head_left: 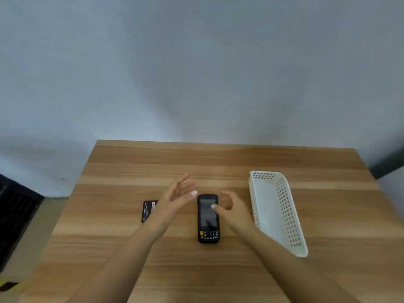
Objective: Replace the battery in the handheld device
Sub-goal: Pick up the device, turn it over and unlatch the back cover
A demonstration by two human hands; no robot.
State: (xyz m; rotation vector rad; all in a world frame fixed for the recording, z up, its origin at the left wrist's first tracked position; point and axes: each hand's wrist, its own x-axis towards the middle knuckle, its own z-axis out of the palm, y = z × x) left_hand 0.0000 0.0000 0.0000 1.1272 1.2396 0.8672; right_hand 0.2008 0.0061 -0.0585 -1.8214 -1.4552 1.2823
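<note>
A black handheld device lies face up on the wooden table, screen toward the far side and keypad toward me. My left hand hovers just left of its top end, fingers spread, holding nothing. My right hand is at the device's upper right, fingers curled apart, thumb over the screen edge; it grips nothing. A flat black battery lies on the table to the left, partly hidden behind my left wrist.
A white perforated plastic basket stands to the right of the device, close to my right forearm. A pale wall rises behind the table. Dark objects and floor show past the table's left edge.
</note>
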